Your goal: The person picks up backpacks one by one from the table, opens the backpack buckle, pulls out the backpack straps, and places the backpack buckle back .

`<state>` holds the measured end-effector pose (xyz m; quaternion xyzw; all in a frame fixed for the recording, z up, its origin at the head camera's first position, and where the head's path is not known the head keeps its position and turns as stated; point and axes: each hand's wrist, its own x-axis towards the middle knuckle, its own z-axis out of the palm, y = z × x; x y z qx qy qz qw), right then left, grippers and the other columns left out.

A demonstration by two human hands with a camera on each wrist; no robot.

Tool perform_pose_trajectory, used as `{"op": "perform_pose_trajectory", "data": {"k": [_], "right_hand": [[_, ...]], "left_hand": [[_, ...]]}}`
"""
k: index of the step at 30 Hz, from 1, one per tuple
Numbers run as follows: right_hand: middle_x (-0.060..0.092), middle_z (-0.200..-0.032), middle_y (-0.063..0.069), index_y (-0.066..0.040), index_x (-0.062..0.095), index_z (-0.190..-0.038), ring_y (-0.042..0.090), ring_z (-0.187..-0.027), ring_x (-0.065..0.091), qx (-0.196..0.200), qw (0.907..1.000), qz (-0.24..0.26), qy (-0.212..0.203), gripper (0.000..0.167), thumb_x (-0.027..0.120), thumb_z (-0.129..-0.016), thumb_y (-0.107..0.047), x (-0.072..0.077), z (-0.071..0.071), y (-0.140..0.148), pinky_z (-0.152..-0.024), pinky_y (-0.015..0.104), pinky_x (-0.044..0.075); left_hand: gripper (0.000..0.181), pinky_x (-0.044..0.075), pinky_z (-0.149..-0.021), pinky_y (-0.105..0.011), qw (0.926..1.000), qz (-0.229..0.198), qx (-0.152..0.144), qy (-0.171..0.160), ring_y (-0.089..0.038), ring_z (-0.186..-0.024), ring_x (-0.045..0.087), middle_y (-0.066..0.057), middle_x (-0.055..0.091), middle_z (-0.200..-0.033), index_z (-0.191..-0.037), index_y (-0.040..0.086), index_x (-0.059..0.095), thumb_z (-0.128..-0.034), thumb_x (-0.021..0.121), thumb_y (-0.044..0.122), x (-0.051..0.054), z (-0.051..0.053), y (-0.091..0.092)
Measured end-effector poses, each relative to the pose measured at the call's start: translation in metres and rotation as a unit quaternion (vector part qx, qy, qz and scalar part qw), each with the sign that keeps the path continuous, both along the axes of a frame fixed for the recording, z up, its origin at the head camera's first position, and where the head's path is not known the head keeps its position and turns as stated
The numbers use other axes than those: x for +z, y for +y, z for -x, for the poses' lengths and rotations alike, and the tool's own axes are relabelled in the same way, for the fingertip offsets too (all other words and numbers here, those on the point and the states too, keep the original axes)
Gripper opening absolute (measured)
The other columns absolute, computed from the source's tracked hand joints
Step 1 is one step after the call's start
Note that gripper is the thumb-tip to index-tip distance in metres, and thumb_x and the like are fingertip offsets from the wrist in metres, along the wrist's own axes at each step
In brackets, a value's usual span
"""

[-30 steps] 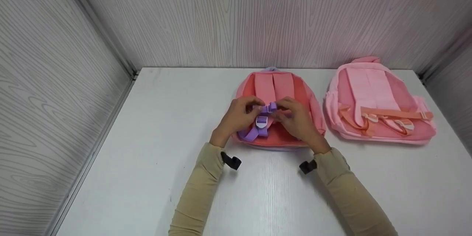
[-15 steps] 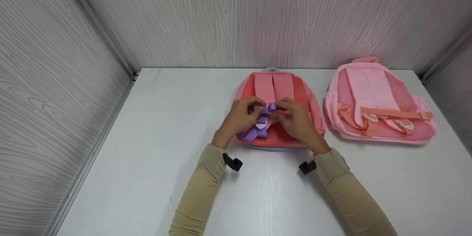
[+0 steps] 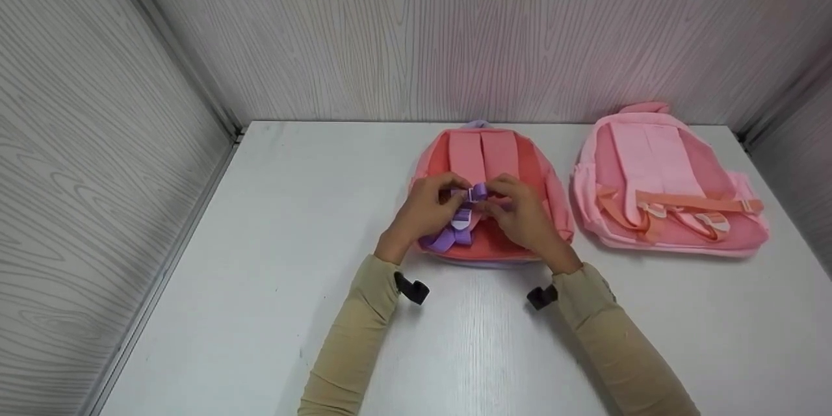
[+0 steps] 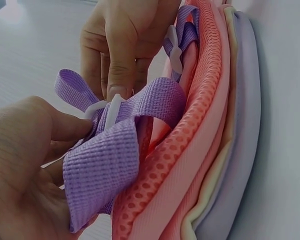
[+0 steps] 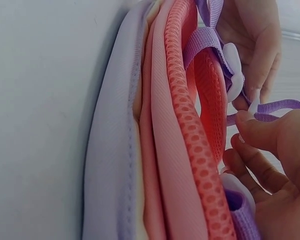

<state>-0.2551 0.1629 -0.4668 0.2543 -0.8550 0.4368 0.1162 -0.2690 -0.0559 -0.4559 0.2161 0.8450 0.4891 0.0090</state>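
Observation:
A coral-pink backpack (image 3: 534, 166) lies with its shoulder straps facing up. Its purple webbing strap (image 4: 102, 160) runs through a white slider buckle (image 4: 113, 112) and forms a small loop beyond it. My left hand (image 3: 426, 209) pinches the webbing beside this buckle. From the other side, my right hand (image 3: 523, 214) pinches the webbing at the buckle, thumb and fingertips close to my left fingertips. A second white buckle (image 3: 461, 219) with purple webbing hangs just below my hands. Fingers partly hide the strap's path through the slider.
A light-pink backpack (image 3: 663, 156) with orange straps (image 3: 699, 200) lies to the right on the white table (image 3: 292, 240). Wood-grain panels (image 3: 416, 32) wall in the back and sides. Black wrist mounts (image 3: 413, 288) stick out from both cuffs.
My left hand has shifted slightly right and down, closer to my right hand. The right hand stays almost in place on the strap. Both backpacks lie where they were.

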Motion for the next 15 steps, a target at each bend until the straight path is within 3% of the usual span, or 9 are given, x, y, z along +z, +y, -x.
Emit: {"op": "perform_pose_trajectory", "data": {"k": [15], "right_hand": [[0.073, -0.109, 0.011, -0.006, 0.079, -0.12, 0.027, -0.104, 0.071, -0.009, 0.9999, 0.011, -0.004, 0.024, 0.078, -0.096, -0.004, 0.002, 0.001, 0.002, -0.099, 0.048, 0.06]], "left_hand": [[0.016, 0.058, -0.092, -0.034, 1.0, 0.002, -0.004, 0.003, -0.014, -0.096, 0.067, -0.003, 0.075, -0.11, -0.117, 0.01, 0.075, -0.1074, 0.063, 0.014, 0.002, 0.004, -0.012]]}}
